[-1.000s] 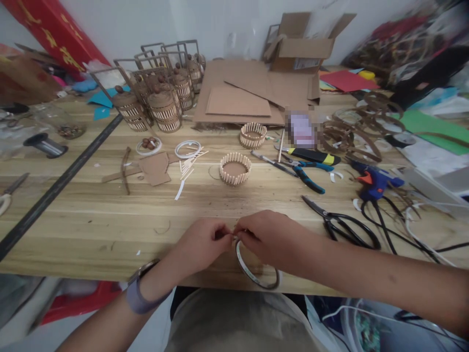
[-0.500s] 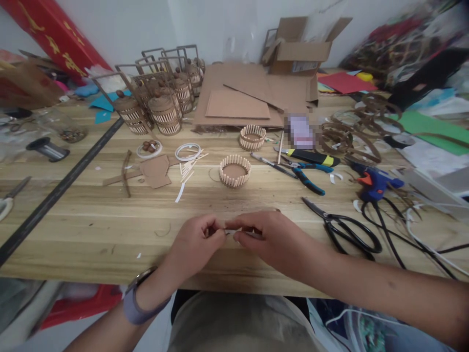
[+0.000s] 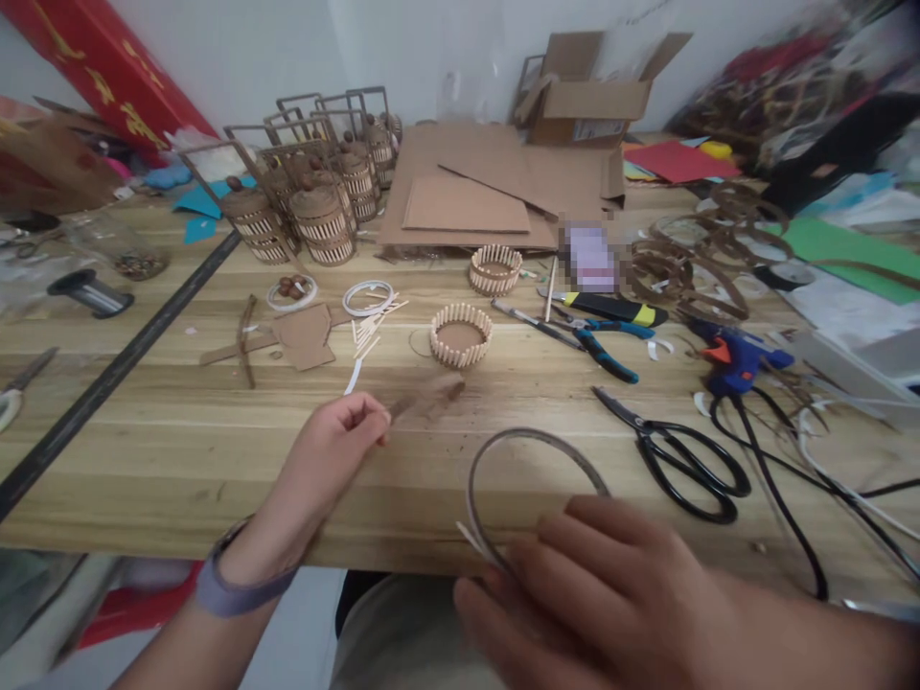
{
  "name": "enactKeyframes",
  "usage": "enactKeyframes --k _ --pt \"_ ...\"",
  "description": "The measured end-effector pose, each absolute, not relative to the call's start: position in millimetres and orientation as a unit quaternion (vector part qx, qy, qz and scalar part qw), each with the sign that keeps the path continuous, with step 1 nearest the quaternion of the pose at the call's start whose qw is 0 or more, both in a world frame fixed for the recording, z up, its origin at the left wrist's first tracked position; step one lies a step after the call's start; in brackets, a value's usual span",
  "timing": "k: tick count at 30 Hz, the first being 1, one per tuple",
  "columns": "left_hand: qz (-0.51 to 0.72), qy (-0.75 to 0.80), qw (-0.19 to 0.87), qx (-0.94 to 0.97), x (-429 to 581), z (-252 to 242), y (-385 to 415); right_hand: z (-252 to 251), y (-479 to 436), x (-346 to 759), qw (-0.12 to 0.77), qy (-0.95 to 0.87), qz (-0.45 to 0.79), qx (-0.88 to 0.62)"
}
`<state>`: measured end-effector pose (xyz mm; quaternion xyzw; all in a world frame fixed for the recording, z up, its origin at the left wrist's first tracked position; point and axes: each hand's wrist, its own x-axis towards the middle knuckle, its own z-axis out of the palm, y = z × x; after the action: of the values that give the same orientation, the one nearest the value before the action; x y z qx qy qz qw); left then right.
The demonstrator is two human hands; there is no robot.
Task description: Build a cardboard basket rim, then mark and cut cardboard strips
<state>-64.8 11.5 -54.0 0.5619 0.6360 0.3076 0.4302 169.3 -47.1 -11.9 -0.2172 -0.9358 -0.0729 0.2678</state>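
Note:
My right hand (image 3: 610, 594) is near the table's front edge, close to the camera, fingers closed on a thin brown-and-white ring of strip (image 3: 528, 479) that stands up over the wood. My left hand (image 3: 337, 450) is to the left, fingers pinched on a small brown strip (image 3: 427, 398) that is blurred by motion. A round little basket of wooden sticks (image 3: 461, 334) sits just beyond both hands, with a second one (image 3: 495, 268) farther back.
Black scissors (image 3: 676, 450) lie to the right, with blue pliers (image 3: 600, 345), a blue glue gun (image 3: 737, 355) and cables beyond. Cardboard scraps (image 3: 302, 335) and white strips lie left of centre. Finished stick lanterns (image 3: 316, 216), flat cardboard sheets (image 3: 467, 182) and a box stand at the back.
My hands, joined at the ring's seam before, have pulled apart. The right hand came toward me with the ring; the left swung left and away with a brown strip.

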Motion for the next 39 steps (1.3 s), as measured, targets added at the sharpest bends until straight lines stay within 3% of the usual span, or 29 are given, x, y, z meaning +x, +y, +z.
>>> enactKeyframes --k 6,15,20,29,34,39 --pt "0.157 0.538 0.468 0.683 -55 -37 3 -9 -7 185 0.257 -0.869 -0.048 -0.419" --pt "0.195 0.532 0.444 0.694 -58 -31 -8 -25 0 194 0.138 -0.875 0.15 -0.439" --pt "0.123 0.531 0.382 0.747 -69 -48 -3 -26 2 219 0.059 -0.861 0.107 -0.493" --pt "-0.043 0.494 0.17 0.852 -50 -68 -7 -36 2 212 -0.112 -0.839 -0.002 -0.533" --pt "-0.005 0.446 -0.012 0.895 -44 -71 -17 -31 8 226 -0.06 -0.857 0.013 -0.512" --pt "0.018 0.379 0.003 0.925 -41 -92 -22 -22 9 235 0.09 -0.879 -0.006 -0.469"
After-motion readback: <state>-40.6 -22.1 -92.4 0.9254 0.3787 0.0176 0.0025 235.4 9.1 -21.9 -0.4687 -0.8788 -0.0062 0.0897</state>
